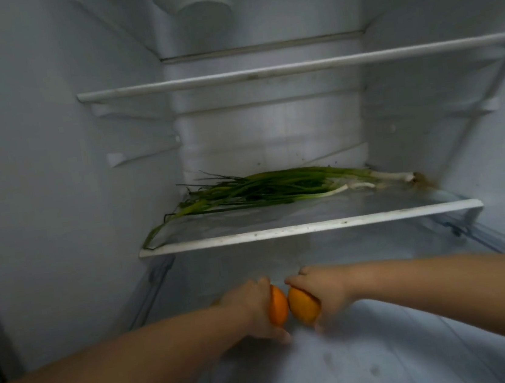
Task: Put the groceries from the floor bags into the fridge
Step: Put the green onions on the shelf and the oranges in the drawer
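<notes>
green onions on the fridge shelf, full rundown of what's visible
The green onions are a loose bunch lying flat on the lower glass shelf, towards the back of the fridge. White bulb ends with brownish roots point right, near the right wall; the long dark green leaves fan out left. One leaf bends forward at the left and reaches the shelf's front left corner. They look raw and unwrapped. Only the shelf touches them; neither hand is near.

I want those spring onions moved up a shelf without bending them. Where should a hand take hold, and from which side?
Probably the thick white stalks near the roots, coming from the front right. The spring onions lie flat across the lower shelf, roots right; the thin leaf tips droop over its left edge.
</notes>
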Tool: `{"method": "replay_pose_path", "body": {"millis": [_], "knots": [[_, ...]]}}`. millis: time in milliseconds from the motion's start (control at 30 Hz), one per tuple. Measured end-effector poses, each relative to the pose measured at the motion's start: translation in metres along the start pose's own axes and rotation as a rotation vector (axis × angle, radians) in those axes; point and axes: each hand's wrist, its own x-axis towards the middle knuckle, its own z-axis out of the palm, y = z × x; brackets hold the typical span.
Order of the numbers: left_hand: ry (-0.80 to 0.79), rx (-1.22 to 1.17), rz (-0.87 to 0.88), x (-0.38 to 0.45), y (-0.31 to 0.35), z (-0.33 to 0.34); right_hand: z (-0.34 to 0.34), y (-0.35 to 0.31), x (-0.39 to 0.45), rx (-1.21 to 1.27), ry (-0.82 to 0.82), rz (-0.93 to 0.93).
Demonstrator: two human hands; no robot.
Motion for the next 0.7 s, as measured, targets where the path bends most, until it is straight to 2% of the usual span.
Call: {"method": "replay_pose_path", "body": {"millis": [200, 333, 533, 700], "knots": [[-0.028, 0.145, -0.039, -0.018, 0.016, -0.033, -0.027, -0.005, -0.031, -0.076, -0.144, 0.087], [-0.112, 0.184, -0.101, -0.044, 0.023, -0.058, -0.058, -0.014, -0.073, -0.116, -0.101, 0.102], [0.159, 0.146, -0.182, -0.122, 0.042, -0.074, -0.079, -0.043, -0.153, -0.044, 0.192, 0.017], [0.573, 0.006, -0.227, -0.220, 0.068, -0.051, -0.058, -0.073, -0.214, 0.041, 0.587, -0.058]]}}
